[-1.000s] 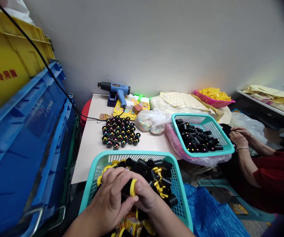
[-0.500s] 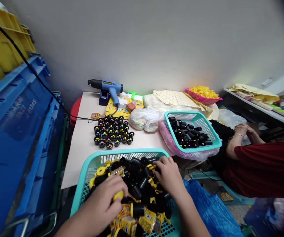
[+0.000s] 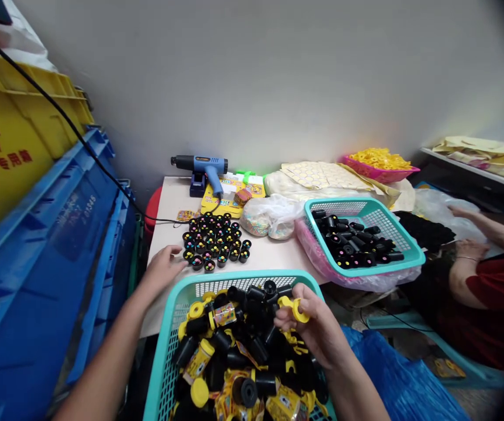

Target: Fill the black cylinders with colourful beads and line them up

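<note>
My left hand [image 3: 164, 269] is at the left edge of a cluster of small black cups [image 3: 211, 240], its fingers apart and reaching to the nearest cups. Pink, yellow and blue bits show inside the cups. Over the right part of a turquoise basket [image 3: 173, 310], my right hand [image 3: 317, 327] pinches a yellow plastic piece with a round ring [image 3: 299, 311]. The basket is heaped with black cylinders [image 3: 258, 351], more yellow pieces and small wrapped tubes with yellow printed labels [image 3: 199, 361].
A heat gun [image 3: 208, 166] stands at the table's back. Bags of coloured bits [image 3: 256, 216] lie beside the cups. Another turquoise basket [image 3: 405, 245] holds black cylinders. Blue crates [image 3: 37, 251] line the left; a co-worker's arms [image 3: 471, 257] are at right.
My left hand has left the basket and moved up to the black cups. My right hand has lifted a yellow ringed piece from the heap. The view has shifted left.
</note>
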The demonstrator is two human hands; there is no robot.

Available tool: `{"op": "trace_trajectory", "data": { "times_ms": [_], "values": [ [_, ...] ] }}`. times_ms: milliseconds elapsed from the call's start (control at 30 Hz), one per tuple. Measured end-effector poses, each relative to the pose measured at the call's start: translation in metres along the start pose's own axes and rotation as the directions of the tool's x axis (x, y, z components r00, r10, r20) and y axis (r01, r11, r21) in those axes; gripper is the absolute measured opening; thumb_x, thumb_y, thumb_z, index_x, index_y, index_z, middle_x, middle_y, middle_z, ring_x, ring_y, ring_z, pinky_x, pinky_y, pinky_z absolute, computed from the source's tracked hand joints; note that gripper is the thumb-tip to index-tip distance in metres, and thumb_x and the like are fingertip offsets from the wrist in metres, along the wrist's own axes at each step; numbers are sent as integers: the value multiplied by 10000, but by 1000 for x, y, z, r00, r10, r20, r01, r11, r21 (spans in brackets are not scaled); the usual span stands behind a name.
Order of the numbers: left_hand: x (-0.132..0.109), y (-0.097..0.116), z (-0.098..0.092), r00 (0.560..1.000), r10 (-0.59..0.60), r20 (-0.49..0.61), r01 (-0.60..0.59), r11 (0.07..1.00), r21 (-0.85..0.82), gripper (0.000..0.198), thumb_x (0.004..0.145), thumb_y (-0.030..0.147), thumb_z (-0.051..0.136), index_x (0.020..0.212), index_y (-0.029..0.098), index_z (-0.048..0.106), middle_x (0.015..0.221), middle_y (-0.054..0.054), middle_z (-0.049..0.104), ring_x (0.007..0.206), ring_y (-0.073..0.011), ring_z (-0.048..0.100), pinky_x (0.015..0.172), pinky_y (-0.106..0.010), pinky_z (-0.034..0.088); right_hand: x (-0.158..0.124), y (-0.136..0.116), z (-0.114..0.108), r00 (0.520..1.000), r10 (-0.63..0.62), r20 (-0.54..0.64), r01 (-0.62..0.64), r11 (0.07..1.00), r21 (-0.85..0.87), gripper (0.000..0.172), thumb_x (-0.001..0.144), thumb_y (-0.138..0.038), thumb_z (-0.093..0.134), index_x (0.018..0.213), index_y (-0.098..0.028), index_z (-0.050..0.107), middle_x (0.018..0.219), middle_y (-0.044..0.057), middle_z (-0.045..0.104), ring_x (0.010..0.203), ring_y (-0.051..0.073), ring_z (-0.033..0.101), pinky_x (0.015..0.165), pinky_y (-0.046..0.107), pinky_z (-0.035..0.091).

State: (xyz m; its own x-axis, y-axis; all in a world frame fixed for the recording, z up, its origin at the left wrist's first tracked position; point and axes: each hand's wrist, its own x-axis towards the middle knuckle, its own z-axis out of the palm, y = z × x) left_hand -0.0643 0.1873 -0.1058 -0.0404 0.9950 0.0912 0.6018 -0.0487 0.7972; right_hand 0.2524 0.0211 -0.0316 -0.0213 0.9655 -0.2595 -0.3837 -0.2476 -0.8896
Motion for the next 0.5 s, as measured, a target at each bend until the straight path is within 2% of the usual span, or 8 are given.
{"op": "trace_trajectory", "data": {
  "times_ms": [133,233,333,400,433,500],
  "values": [
    [3,-6,21,1000,-20,19,21,999,-50,293,641,368,649,886,213,604,928,-86,703,919,-303,663,861,-439,525,1,0,26,995,39,94,-67,950,306,324,691,-334,738,703,-217,436,557,-48,521,517,111,473,540,232,382],
    [-3,-4,18,996,-77,-55,75,996,-42,305,646,376,639,889,209,563,936,-104,689,912,-313,661,847,-460,522,6,2,34,995,12,102,-49,930,363,276,672,-287,723,640,-206,462,615,-34,495,581,112,446,564,234,390],
    [-16,1,2,983,-108,-145,100,993,-59,344,663,382,608,946,214,510,1024,-116,665,1000,-305,643,881,-438,513,10,4,35,994,-105,-10,103,955,279,180,632,-261,705,665,-209,537,893,28,619,854,179,541,724,287,451],
    [-32,10,-11,984,-85,-159,64,988,-138,377,680,387,587,1000,213,492,1067,-107,647,1032,-284,633,910,-411,501,11,4,34,979,-192,-63,202,954,223,161,618,-267,694,686,-214,558,1110,52,626,1059,234,526,870,340,439],
    [-42,17,-17,988,-65,-137,37,980,-197,389,693,391,579,1026,211,491,1074,-98,642,1036,-275,628,926,-401,492,11,3,35,973,-224,-58,231,949,213,158,628,-271,686,670,-216,545,1095,57,638,1057,242,535,905,363,426],
    [-68,35,-28,999,-22,-30,11,946,-325,395,736,401,565,1075,206,506,1077,-83,637,1043,-269,611,957,-400,464,10,0,38,966,-256,26,242,940,241,203,671,-271,665,615,-221,476,774,28,626,791,203,571,853,377,435]
  ]
}}
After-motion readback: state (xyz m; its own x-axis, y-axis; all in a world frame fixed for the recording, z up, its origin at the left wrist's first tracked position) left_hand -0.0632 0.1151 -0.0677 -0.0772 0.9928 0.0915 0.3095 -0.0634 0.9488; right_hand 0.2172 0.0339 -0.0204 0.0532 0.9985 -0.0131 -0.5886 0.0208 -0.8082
